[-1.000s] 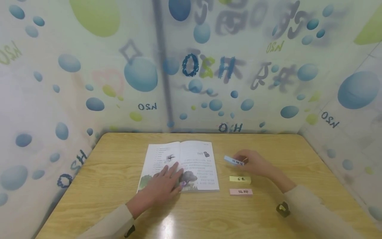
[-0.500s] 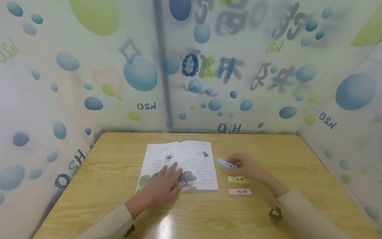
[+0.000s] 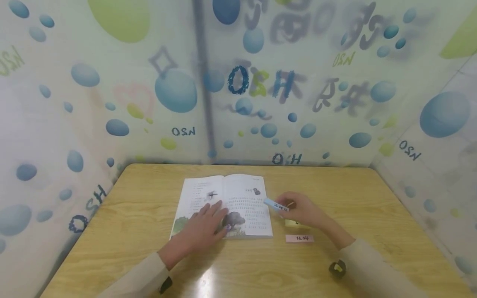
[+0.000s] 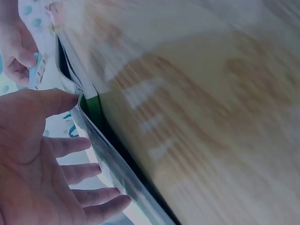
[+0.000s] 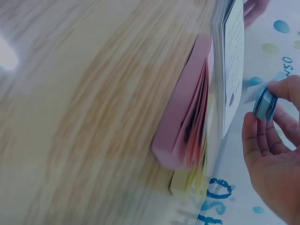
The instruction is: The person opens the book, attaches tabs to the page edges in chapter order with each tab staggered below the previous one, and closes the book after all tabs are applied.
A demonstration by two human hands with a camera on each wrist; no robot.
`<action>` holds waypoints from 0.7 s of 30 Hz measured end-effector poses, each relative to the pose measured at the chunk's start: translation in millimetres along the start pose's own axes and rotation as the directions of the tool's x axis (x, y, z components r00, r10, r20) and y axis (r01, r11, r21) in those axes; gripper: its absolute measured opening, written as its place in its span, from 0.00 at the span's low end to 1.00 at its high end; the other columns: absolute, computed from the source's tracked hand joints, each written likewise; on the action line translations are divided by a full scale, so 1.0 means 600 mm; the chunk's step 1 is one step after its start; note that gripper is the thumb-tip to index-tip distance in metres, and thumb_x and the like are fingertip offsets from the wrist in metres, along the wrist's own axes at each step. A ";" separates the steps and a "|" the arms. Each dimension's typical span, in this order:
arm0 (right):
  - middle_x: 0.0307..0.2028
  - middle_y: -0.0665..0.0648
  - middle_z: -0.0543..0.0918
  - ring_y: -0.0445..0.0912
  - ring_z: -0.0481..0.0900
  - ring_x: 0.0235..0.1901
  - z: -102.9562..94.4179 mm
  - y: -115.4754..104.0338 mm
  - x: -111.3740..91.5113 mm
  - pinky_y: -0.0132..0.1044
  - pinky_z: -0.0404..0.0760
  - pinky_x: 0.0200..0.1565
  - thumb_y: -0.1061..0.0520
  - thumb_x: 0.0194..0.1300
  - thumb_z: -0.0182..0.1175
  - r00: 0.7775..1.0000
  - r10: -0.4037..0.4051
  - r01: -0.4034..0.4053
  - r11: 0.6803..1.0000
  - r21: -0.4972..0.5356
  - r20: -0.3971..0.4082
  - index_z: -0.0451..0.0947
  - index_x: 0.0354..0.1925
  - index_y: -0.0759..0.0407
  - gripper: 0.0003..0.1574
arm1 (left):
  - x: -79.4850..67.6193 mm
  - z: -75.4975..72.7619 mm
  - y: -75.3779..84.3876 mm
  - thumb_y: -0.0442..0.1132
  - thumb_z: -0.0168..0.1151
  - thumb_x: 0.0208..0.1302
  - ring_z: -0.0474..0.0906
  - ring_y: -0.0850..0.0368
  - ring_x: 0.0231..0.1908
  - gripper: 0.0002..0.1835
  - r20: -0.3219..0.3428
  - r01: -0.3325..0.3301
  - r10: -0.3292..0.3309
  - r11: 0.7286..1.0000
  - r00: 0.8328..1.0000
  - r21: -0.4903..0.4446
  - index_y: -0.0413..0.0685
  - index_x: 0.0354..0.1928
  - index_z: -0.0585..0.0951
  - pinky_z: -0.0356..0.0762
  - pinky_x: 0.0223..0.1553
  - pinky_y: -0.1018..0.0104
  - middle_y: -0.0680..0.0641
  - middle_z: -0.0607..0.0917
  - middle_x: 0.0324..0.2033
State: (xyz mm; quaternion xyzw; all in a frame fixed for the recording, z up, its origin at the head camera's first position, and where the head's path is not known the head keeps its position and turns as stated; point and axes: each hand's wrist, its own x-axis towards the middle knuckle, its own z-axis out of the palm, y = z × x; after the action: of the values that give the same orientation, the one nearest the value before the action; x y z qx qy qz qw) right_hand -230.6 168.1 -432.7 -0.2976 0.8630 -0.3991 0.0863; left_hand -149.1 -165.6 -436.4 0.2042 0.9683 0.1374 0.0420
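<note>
An open book [image 3: 244,186] with printed text and drawings lies on the table. My left hand [image 3: 199,229] rests on its lower left part, fingers spread and straight. In the right hand [image 3: 303,210] I hold a pad of blue sticky notes [image 3: 273,204] with handwriting on top, just right of the book's right page. The right wrist view shows thumb and fingertips pinching that blue pad [image 5: 265,104], with a top sheet sticking out from it. Below this hand lie a yellow sticky note pad [image 3: 296,224], partly covered by the hand, and a pink sticky note pad [image 3: 299,239].
The wooden table [image 3: 149,198] reaches back to a wall [image 3: 261,116] printed with blue and green bubbles and letters. Side walls stand at left and right. Dark bands are at both wrists. Light glares on the table's front part.
My right hand has moved left and slightly toward me with the blue sticky notes, up to the book's right edge, and now covers part of the yellow pad. The left hand stays put.
</note>
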 end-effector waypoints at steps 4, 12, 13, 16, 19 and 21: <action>0.43 0.46 0.84 0.45 0.81 0.45 0.006 -0.009 0.005 0.44 0.83 0.51 0.59 0.66 0.70 1.000 -0.014 0.014 1.000 0.003 0.005 0.84 0.50 0.54 0.14 | 0.010 -0.003 0.007 0.50 0.62 0.73 0.65 0.32 0.67 0.30 -0.071 -0.041 0.041 0.999 0.997 -0.010 0.44 0.70 0.71 0.70 0.60 0.35 0.36 0.68 0.71; 0.43 0.46 0.83 0.45 0.81 0.45 0.016 -0.026 0.013 0.46 0.81 0.52 0.61 0.64 0.70 1.000 -0.011 0.011 0.999 0.040 0.020 0.83 0.49 0.53 0.15 | 0.040 -0.014 0.033 0.48 0.67 0.69 0.77 0.41 0.57 0.30 -0.147 -0.096 0.078 0.988 0.986 -0.118 0.41 0.67 0.73 0.77 0.55 0.46 0.40 0.78 0.61; 0.43 0.46 0.83 0.45 0.81 0.45 0.017 -0.027 0.013 0.47 0.81 0.52 0.61 0.64 0.70 1.000 -0.016 0.015 0.999 0.036 0.019 0.83 0.49 0.52 0.15 | 0.045 -0.016 0.037 0.48 0.67 0.69 0.77 0.42 0.57 0.31 -0.142 -0.091 0.071 0.987 0.987 -0.134 0.42 0.68 0.73 0.77 0.55 0.47 0.41 0.78 0.60; 0.43 0.46 0.83 0.44 0.81 0.45 0.020 -0.032 0.016 0.46 0.81 0.52 0.61 0.65 0.70 0.999 -0.029 0.028 0.999 0.040 0.025 0.83 0.49 0.52 0.14 | 0.060 -0.019 0.049 0.50 0.68 0.69 0.78 0.46 0.57 0.32 -0.129 -0.076 0.055 0.983 0.990 -0.165 0.45 0.69 0.73 0.77 0.56 0.49 0.43 0.79 0.60; 0.44 0.46 0.83 0.44 0.81 0.46 0.023 -0.038 0.017 0.45 0.81 0.52 0.61 0.66 0.69 0.998 -0.046 0.044 0.997 0.057 0.039 0.83 0.49 0.52 0.14 | 0.072 -0.020 0.060 0.51 0.69 0.68 0.78 0.48 0.57 0.33 -0.130 -0.080 0.056 0.978 0.990 -0.193 0.46 0.69 0.73 0.77 0.57 0.51 0.44 0.79 0.61; 0.45 0.46 0.83 0.44 0.81 0.46 0.026 -0.043 0.019 0.44 0.81 0.52 0.60 0.66 0.69 0.998 -0.051 0.048 0.997 0.068 0.047 0.82 0.50 0.52 0.14 | 0.078 -0.019 0.067 0.51 0.69 0.67 0.78 0.48 0.58 0.32 -0.141 -0.093 0.064 0.973 0.988 -0.209 0.45 0.68 0.74 0.77 0.57 0.51 0.44 0.79 0.61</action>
State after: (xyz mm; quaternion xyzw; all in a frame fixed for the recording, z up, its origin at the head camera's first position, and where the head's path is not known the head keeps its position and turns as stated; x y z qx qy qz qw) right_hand -222.2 138.7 -423.2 -0.3257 0.8391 -0.4223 0.1073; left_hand -178.1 -113.9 -414.9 0.2269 0.9396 0.2563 -0.0063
